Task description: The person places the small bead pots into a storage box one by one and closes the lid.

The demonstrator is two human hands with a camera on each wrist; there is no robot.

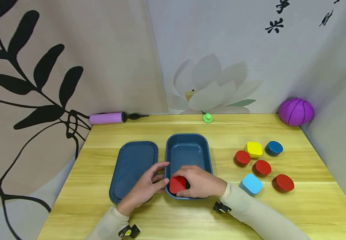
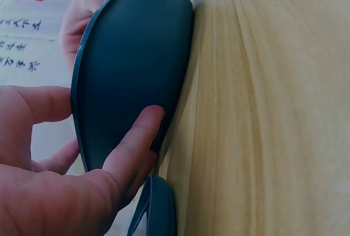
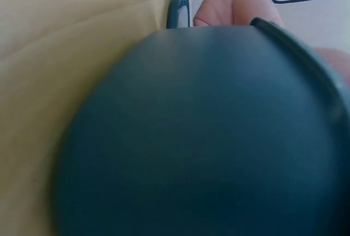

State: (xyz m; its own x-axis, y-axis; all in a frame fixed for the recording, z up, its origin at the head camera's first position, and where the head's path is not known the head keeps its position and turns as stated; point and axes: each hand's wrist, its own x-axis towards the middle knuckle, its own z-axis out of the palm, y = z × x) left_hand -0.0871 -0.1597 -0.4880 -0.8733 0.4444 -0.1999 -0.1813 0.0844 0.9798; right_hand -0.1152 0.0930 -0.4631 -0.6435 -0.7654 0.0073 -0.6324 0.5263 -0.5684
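Note:
A dark blue box (image 1: 188,150) without a cover stands at the middle of the table. My right hand (image 1: 201,181) reaches into its near end and holds a red block (image 1: 177,184) between thumb and fingers at the near left corner. On the box's left side, my left hand (image 1: 148,183) touches the rim and outer wall with extended fingers. The left wrist view shows a fingertip lying along the outer wall (image 2: 136,45). The matching flat lid (image 1: 135,166) lies to the left, partly under my left hand. In the right wrist view the box wall (image 3: 202,121) hides my right fingers.
On the right lie several red round blocks (image 1: 261,168), a yellow block (image 1: 253,149), a dark blue round block (image 1: 273,148) and a light blue block (image 1: 251,184). A purple pump (image 1: 106,118), small green toy (image 1: 207,118) and purple ball (image 1: 296,111) line the back edge.

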